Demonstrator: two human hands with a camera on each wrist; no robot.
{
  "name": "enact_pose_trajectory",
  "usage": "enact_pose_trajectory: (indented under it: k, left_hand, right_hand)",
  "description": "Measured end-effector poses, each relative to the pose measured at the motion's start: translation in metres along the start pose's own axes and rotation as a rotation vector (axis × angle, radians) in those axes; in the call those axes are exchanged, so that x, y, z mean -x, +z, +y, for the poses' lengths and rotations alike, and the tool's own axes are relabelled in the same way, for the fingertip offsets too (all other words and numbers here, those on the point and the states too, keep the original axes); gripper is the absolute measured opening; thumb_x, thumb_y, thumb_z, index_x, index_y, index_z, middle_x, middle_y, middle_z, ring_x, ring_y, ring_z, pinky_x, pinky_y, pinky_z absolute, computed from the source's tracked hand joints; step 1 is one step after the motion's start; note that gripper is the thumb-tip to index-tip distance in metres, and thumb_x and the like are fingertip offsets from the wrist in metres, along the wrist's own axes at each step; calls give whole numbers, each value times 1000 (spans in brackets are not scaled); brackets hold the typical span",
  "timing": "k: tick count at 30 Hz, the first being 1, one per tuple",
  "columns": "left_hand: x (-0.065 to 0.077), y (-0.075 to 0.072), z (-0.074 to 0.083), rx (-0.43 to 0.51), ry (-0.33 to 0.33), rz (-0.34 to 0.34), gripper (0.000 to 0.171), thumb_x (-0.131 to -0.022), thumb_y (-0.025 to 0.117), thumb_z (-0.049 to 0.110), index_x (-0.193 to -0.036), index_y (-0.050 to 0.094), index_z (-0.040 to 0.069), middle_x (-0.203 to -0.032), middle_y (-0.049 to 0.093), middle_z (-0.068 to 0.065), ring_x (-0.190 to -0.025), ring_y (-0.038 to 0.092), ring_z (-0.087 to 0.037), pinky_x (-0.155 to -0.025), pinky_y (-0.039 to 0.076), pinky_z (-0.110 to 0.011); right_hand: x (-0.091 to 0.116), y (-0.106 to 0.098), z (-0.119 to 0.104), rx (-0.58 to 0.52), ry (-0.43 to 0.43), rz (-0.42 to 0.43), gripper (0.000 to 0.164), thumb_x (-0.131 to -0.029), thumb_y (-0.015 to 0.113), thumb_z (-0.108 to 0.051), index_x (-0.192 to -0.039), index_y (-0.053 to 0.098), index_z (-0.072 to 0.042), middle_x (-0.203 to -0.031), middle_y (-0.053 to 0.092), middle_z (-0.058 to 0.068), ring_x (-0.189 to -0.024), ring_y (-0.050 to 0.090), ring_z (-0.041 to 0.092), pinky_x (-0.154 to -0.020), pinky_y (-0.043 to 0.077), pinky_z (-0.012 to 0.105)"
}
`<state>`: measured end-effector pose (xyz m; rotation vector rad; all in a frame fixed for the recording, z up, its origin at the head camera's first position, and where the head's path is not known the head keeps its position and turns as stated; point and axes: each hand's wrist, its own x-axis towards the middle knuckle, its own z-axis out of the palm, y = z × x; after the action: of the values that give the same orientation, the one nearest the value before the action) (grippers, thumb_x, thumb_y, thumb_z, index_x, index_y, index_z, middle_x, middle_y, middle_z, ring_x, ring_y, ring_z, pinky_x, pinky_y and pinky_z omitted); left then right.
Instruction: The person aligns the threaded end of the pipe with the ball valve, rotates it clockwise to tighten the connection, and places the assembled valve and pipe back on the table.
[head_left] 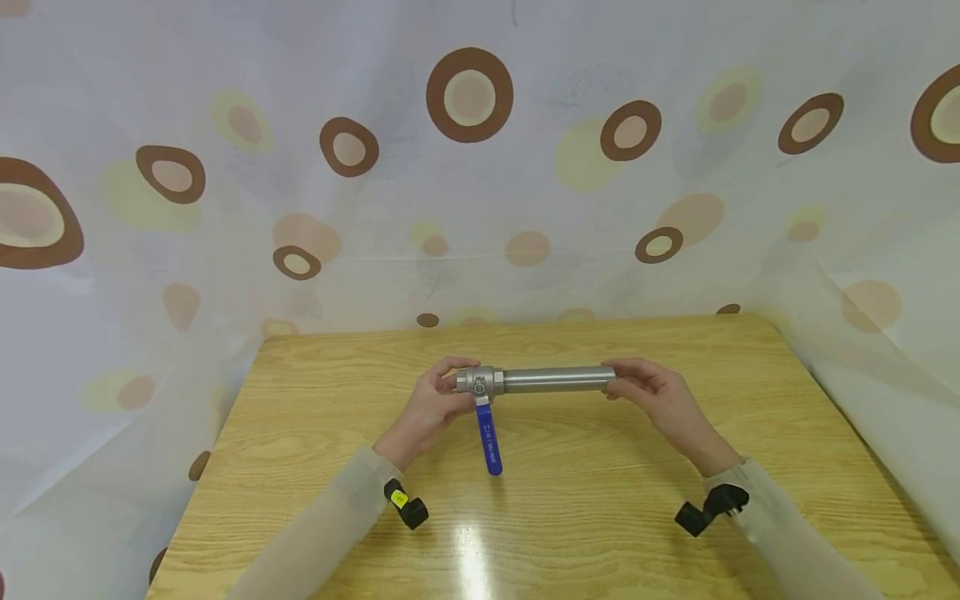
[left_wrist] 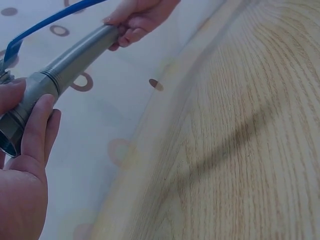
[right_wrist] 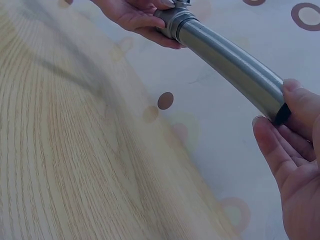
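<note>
A steel ball valve (head_left: 480, 381) with a blue lever handle (head_left: 489, 437) is joined to a smooth steel pipe (head_left: 555, 380). My left hand (head_left: 431, 408) grips the valve body at its open end, thumb on one side and fingers on the other. At the far end of the pipe, my right hand (head_left: 652, 396) pinches the rim between thumb and fingers. The assembly lies level across both hands, held up above the table, and the lever points toward me. Threads show where the pipe (left_wrist: 82, 52) enters the valve in the left wrist view.
Beneath the hands is a wood-grain table (head_left: 570, 517), with the shadow of the pipe (left_wrist: 240, 137) falling on it. A white curtain (head_left: 540, 192) with brown and beige circles hangs behind the table and along both sides. Each sleeve carries a black wrist camera.
</note>
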<state>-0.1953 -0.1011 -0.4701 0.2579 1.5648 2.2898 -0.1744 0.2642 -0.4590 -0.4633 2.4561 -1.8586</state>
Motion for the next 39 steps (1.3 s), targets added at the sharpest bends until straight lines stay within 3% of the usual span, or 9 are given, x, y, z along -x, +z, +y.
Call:
enact_pose_trajectory:
  k: [7,13,21,28,36,39]
  left_hand:
    - [0,0,0,8,-5,0,50,-87,60,-17,-128,60,11,-125,65,-10,-107,67,-21,-89,60,-28]
    - [0,0,0,12,-8,3,50,-87,60,-18,-127,60,11,-125,65,-10,-108,67,-20,-89,60,-27]
    - [0,0,0,5,-6,-1,50,-87,61,-17,-128,59,10,-126,65,-9,-108,67,-20,-88,60,-27]
    - [0,0,-1,6,2,-11,49,-88,61,-17,-128,59,11,-127,64,-10,-110,66,-22,-91,60,-29]
    - [-1,1,-1,5,-5,-1,49,-88,60,-17,-128,59,11,-126,64,-10,-109,67,-21,-90,60,-28]
    - [-1,2,-1,2,-6,-7,49,-88,60,-17,-129,58,10,-127,64,-10,-109,66,-21,-91,60,-29]
  right_hand:
    - [0,-1,0,-3,8,-14,42,-104,65,-16,-143,59,-2,-118,71,-10,-103,70,6,-91,57,20]
    - [0,0,0,-21,-18,-29,42,-101,67,-9,-141,57,2,-113,73,-5,-103,70,5,-88,58,22]
    - [0,1,2,-12,-6,-5,36,-105,62,-15,-137,61,1,-106,76,-5,-97,72,9,-91,56,19]
    - [0,2,3,-3,-8,11,36,-106,61,-19,-135,62,3,-111,75,-4,-98,72,11,-92,58,25]
    - [1,0,1,-57,3,-35,43,-104,64,-12,-146,57,-8,-114,74,-5,-103,72,8,-92,56,20]
    - [1,-1,0,-46,-3,-22,40,-103,64,-12,-142,59,-5,-110,75,-6,-101,72,7,-91,57,21]
